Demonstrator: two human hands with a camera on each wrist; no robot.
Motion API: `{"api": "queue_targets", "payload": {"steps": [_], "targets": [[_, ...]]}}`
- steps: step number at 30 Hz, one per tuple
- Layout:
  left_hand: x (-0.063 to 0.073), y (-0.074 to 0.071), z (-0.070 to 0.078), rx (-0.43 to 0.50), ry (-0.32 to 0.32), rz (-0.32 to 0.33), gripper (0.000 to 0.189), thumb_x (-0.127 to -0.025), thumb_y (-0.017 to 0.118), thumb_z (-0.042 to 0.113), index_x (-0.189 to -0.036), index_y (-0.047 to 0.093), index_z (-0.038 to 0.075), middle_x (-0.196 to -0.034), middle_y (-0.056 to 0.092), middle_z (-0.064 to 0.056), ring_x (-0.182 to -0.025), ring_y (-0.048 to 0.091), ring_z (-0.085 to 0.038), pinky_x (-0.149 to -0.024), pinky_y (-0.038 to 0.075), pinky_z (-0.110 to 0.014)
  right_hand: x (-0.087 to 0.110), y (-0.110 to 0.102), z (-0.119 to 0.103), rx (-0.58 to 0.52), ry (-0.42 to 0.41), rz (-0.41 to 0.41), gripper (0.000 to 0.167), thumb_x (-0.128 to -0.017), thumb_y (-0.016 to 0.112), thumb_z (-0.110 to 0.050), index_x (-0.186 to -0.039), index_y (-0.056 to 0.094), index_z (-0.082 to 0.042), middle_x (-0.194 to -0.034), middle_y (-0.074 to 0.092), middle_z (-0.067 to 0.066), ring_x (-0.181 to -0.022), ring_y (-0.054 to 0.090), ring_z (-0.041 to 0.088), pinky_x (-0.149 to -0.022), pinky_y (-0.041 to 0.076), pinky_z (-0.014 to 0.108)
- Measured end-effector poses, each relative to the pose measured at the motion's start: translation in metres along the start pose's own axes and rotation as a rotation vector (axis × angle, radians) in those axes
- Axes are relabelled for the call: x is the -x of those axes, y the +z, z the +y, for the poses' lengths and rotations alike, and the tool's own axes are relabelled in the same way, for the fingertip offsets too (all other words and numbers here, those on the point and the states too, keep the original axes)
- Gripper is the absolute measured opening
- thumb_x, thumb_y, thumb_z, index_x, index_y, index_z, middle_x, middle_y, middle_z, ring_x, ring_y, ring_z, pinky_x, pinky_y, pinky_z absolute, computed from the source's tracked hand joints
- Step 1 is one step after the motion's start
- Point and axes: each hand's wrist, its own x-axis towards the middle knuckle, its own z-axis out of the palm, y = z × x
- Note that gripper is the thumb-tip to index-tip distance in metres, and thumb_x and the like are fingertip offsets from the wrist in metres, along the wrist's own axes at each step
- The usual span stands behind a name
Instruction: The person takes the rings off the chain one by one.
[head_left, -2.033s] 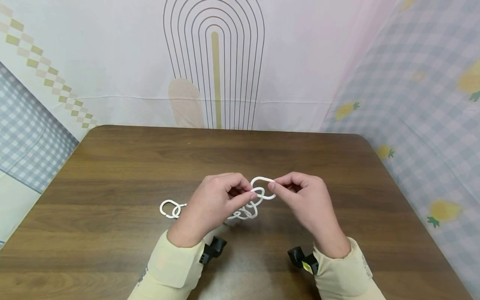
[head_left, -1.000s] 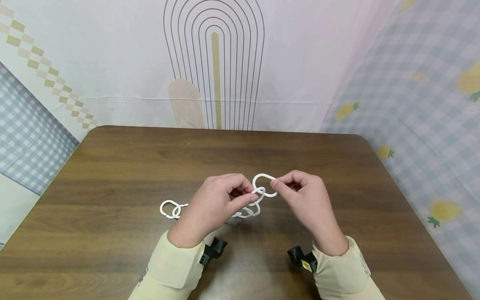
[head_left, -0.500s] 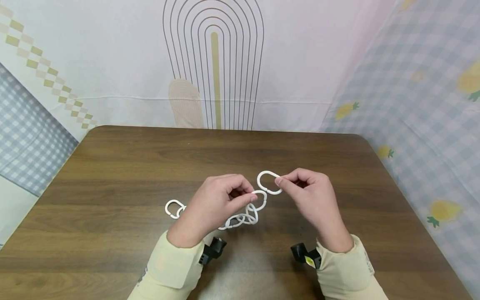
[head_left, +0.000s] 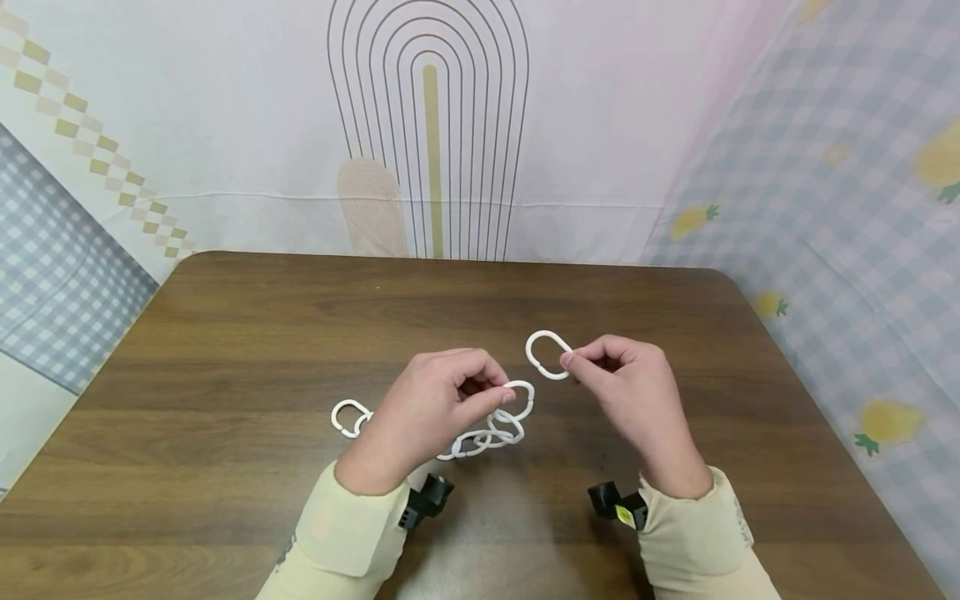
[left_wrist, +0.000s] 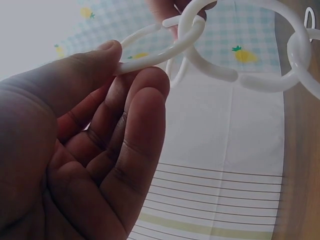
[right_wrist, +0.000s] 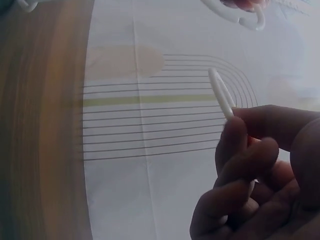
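My left hand [head_left: 431,408] pinches the end link of a white plastic chain [head_left: 498,433] between thumb and forefinger. In the left wrist view that end link [left_wrist: 162,56] shows a small gap in its side, and a second link [left_wrist: 215,72] hangs through it. My right hand [head_left: 633,392] pinches a single oval white link [head_left: 534,354] by one side, apart from the chain. Seen from the right wrist, this link [right_wrist: 220,91] stands edge-on above the fingertips. The chain's middle is hidden behind my left hand.
More white links [head_left: 345,421] show on the brown wooden table [head_left: 480,317], left of my left hand. A patterned cloth [head_left: 600,125] hangs behind the table's far edge. Black wrist cameras [head_left: 427,500] sit at both cuffs.
The link in my right hand has come off the chain's end and moved up and to the right with that hand. My left hand has stayed in place, still pinching the chain.
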Motion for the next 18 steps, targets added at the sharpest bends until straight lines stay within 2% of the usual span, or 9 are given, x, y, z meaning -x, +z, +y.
{"api": "queue_targets", "payload": {"steps": [7,11,18], "targets": [[0.0,0.0,0.0,-0.006,0.004,0.002,0.009,-0.088,0.079,0.018,-0.084,0.071,0.018,-0.077,0.065,0.013,-0.069,0.059,0.001,-0.066,0.052,-0.021,-0.004,-0.004,0.005,0.004,0.041,-0.04,0.016,-0.088,0.077,-0.022,-0.079,0.076,-0.01,-0.068,0.069,0.001,-0.053,0.059,0.02,-0.05,0.044,0.029],[0.0,0.001,0.0,-0.005,0.0,-0.001,0.009,-0.088,0.079,0.018,-0.084,0.071,0.018,-0.077,0.065,0.013,-0.069,0.059,0.001,-0.067,0.052,-0.021,-0.005,-0.007,0.009,0.031,0.044,-0.035,0.019,-0.088,0.077,-0.024,-0.077,0.076,-0.009,-0.067,0.068,0.0,-0.055,0.055,0.015,-0.051,0.044,0.028],[0.001,0.002,-0.002,0.002,-0.009,-0.004,0.008,-0.089,0.078,0.02,-0.085,0.072,0.019,-0.078,0.066,0.014,-0.07,0.059,0.002,-0.069,0.053,-0.022,-0.008,-0.012,0.016,0.071,0.034,-0.013,0.021,-0.088,0.075,-0.025,-0.074,0.074,-0.009,-0.062,0.061,-0.002,-0.06,0.052,0.017,-0.054,0.043,0.029]]}}
